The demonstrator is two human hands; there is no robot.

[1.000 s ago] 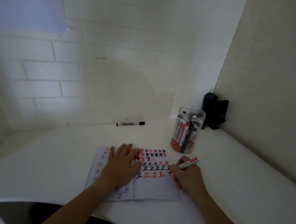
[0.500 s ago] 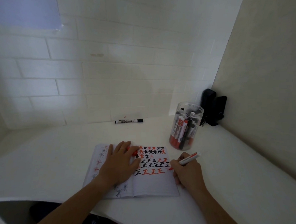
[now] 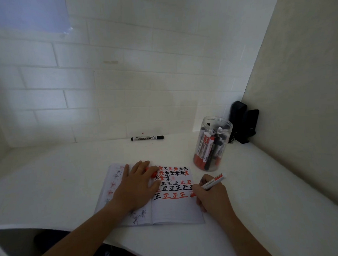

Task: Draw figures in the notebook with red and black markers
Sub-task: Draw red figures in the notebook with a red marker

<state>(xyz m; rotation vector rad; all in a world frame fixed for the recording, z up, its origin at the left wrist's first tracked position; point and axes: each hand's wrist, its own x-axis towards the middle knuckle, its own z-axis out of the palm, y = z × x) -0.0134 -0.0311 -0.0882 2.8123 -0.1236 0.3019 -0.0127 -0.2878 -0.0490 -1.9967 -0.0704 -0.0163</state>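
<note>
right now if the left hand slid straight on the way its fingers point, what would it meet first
The left hand lies flat on the notebook, fingers pointing toward the back wall. Past the page edge the table looks bare, so probably the black marker by the wall, or the wall just left of it.

I see both forearms bare to the frame edge, no sleeves, watch or rings on my left hand (image 3: pixel 137 185) or right hand (image 3: pixel 212 196)

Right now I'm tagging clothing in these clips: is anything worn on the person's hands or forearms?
Nothing shows: the left hand and right hand are bare, without gloves, rings, watch or bands. Both forearms are bare to the picture's lower edge; no sleeve is in view.
</note>
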